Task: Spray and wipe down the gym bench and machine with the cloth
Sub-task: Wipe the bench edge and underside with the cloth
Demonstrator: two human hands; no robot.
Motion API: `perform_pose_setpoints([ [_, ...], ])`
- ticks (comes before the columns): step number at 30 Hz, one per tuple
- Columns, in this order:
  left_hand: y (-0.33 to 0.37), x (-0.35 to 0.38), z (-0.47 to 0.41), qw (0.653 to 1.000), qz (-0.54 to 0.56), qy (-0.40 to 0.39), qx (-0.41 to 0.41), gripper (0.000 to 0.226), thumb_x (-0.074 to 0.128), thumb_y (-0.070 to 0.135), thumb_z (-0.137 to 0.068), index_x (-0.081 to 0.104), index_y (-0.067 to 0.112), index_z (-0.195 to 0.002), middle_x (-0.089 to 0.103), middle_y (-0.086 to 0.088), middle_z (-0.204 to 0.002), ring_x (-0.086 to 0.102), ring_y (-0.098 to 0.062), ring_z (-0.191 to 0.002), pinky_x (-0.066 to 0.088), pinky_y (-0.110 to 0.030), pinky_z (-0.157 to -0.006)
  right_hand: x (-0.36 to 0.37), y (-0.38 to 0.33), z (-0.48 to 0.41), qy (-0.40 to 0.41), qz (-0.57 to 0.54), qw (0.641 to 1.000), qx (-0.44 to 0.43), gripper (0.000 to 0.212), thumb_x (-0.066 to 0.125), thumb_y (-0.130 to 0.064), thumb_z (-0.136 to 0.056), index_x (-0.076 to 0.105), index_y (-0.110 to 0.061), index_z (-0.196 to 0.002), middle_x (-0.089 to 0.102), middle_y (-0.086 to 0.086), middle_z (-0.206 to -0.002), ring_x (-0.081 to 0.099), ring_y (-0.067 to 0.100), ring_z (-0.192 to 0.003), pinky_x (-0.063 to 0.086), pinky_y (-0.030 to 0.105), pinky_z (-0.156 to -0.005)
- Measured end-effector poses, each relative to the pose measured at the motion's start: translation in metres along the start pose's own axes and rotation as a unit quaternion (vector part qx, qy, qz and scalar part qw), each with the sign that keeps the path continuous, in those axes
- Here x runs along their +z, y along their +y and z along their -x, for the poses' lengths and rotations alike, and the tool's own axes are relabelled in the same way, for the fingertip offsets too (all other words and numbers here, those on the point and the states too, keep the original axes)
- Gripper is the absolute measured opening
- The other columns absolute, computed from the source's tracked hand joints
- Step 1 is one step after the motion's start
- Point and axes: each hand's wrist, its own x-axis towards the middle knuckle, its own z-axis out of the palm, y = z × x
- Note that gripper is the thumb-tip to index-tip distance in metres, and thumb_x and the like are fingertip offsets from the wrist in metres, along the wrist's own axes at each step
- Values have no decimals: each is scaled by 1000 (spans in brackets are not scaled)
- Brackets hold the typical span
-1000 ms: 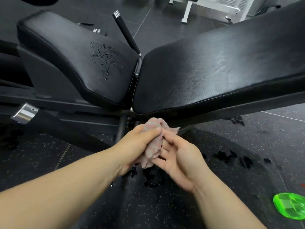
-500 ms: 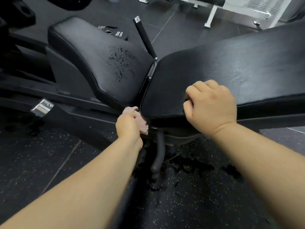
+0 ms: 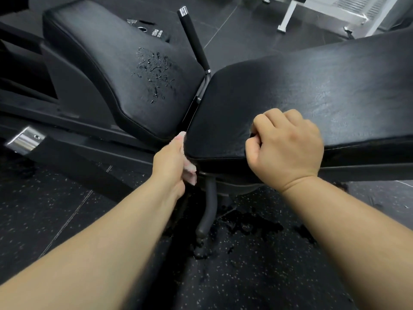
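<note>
Cloth (image 3: 189, 172), bunched in the gripping left hand (image 3: 171, 162), presses the bench (image 3: 312, 86) pad's end; the right hand (image 3: 288, 148) rests fisted, empty, on it; beyond the left hand, spray droplets (image 3: 156, 79) sit unwiped on the seat (image 3: 100, 63).

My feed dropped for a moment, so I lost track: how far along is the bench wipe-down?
Looks done: the back pad shows a streaky sheen, no beads, likely wiped. In hand: the left hand grips the cloth at that pad's near corner; the right hand rests fisted on it. Left: spray droplets sit unwiped on the seat pad.
</note>
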Motion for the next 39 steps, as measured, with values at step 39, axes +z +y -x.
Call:
perform_pose_setpoints([
  [39, -41, 23, 88, 985, 156, -8, 75, 23, 51, 7, -91, 53, 25, -106, 67, -2, -80, 58, -23, -58, 42, -26, -49, -15, -4, -7, -124, -26, 992, -2, 17, 45, -23, -84, 59, -13, -81, 59, 5, -85, 47, 29, -79, 32, 34, -66],
])
